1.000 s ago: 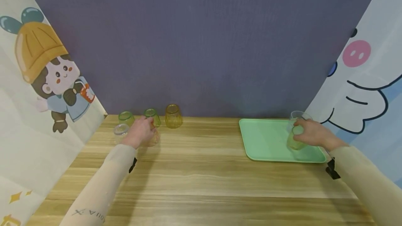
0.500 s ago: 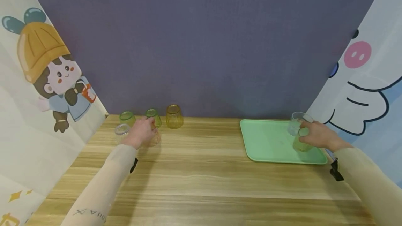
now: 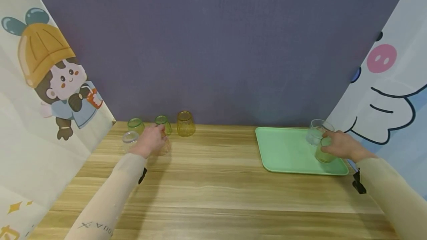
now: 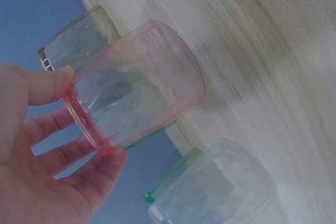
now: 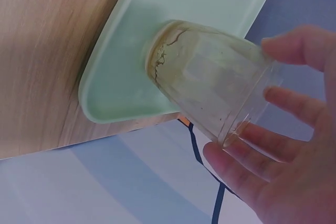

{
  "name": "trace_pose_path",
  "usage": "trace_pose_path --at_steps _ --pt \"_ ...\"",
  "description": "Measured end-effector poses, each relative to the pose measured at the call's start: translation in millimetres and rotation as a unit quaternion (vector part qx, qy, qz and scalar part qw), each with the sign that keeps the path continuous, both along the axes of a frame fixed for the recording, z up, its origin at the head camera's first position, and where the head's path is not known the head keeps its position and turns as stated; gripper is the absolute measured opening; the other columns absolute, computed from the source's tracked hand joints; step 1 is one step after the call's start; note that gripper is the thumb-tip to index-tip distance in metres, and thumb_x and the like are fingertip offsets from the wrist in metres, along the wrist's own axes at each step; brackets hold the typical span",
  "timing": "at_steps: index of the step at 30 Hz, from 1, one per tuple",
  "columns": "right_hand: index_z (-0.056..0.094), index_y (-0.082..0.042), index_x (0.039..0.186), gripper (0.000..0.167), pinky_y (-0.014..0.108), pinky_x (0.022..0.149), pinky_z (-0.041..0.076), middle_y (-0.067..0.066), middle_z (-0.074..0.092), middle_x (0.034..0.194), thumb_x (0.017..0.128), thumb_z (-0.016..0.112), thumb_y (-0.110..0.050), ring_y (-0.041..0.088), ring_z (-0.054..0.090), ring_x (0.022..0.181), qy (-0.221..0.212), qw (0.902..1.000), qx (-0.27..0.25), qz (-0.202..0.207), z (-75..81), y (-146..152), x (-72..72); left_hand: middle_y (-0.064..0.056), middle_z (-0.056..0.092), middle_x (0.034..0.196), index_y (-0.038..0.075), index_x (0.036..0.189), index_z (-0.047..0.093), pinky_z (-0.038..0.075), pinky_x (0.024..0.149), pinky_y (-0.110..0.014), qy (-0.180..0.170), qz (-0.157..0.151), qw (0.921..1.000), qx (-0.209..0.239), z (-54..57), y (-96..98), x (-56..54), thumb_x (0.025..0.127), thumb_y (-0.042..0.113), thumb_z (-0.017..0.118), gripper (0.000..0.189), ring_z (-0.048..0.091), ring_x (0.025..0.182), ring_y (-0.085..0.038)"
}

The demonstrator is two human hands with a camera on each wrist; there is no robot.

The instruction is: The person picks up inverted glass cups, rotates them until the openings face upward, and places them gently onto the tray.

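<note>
Nearest, pale sleeves (image 3: 110, 195) reached over the wood-grained table (image 3: 220, 188), dark lettering on the left one. From the head view, the left hand (image 3: 151, 140) hid much of the pink cup (image 4: 142, 85); the left wrist view showed it almost whole, the grip clamped about its thick red base, mouth turned down to the table. The right hand (image 3: 343, 145) covered part of the yellowish cup (image 5: 205, 77) from above, yet the right wrist view revealed its grip closed round the rim, thumb on one side, fingers on the other, base down in the green tray (image 3: 283, 151) near a rounded corner.

The pink cup was see-through, its colour deepest at the base; the yellowish cup was tinted lightly, browner at the bottom.

The tray's low lip ran near the yellowish cup, while most of its surface stretched leftward. A clear glass (image 3: 315, 132) stood just behind that cup. A broad stretch of table lay between the hands. Around and beyond the left hand were a clear cup (image 3: 130, 138), two green cups (image 3: 135, 124) and an amber cup (image 3: 185, 125), the coloured ones close to the back edge, before a grey-blue wall (image 3: 213, 47).
</note>
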State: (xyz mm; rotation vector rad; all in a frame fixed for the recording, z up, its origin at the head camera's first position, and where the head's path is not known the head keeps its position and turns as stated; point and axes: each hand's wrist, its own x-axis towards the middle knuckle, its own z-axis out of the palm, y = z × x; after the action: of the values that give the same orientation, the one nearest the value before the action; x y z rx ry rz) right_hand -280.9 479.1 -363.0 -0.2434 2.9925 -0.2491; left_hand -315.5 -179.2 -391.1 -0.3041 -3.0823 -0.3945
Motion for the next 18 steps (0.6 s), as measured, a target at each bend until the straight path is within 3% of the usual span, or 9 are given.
trace_pose_path --at_steps 18 --pt "0.048 0.014 0.137 0.064 0.072 0.083 0.045 0.051 0.040 0.131 0.092 0.063 -0.030 0.068 0.042 0.115 0.006 0.9999 0.002 -0.008 -8.5 6.8 -6.5 -0.029 0.055 0.130 -0.002 0.134 0.056 0.041 0.105 -0.061 0.011 -0.004 0.9999 -0.011 -4.9 1.7 -2.8 0.102 0.023 0.061 0.041 0.049 0.124 -0.053"
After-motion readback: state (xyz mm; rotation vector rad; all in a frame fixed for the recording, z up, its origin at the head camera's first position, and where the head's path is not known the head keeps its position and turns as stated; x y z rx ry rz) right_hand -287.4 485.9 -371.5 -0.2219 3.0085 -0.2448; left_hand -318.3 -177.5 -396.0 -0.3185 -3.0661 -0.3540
